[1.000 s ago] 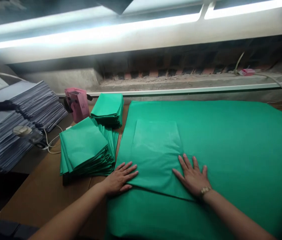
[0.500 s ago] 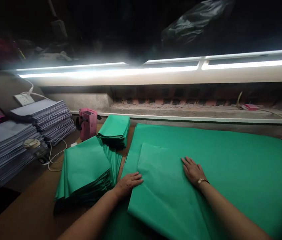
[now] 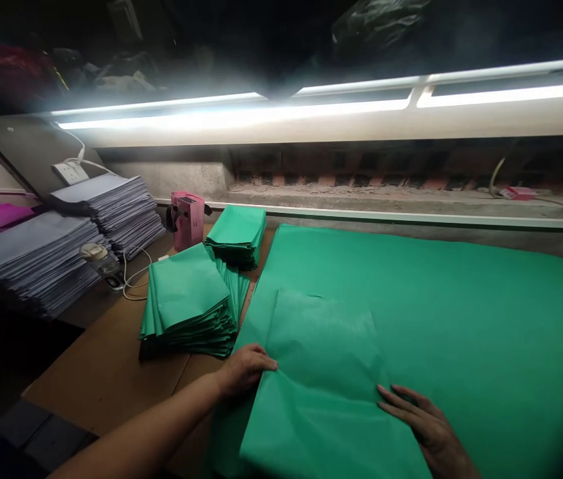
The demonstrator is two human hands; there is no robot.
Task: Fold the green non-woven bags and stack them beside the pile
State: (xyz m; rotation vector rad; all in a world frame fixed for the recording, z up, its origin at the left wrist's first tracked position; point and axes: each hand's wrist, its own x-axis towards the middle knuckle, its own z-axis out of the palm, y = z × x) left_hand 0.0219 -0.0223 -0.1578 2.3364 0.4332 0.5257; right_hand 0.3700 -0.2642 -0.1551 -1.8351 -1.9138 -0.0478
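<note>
A creased, folded green sheet [image 3: 321, 346] lies on a wide green layer [image 3: 471, 313] of the same colour, its near part bulging upward. My left hand [image 3: 247, 369] is at the left edge of the folded sheet, fingers curled and pinching that edge. Against the right edge rests my right hand [image 3: 428, 429], fingers stretched out and a little apart, fingertips touching the sheet. The underside of the folded sheet is hidden.
To the left stand a fanned stack of green folded pieces [image 3: 189, 293] and a smaller green stack [image 3: 236, 233]. Beyond them are a pink box-like holder [image 3: 187, 223], a clear bottle [image 3: 102, 263], a white cable [image 3: 134, 286] and grey stacks [image 3: 36, 259]. A ledge [image 3: 386, 216] runs behind.
My right hand has slid nearer to me along the sheet's right side. My left hand has closed on the left edge, and the sheet is more wrinkled. The view has tilted down.
</note>
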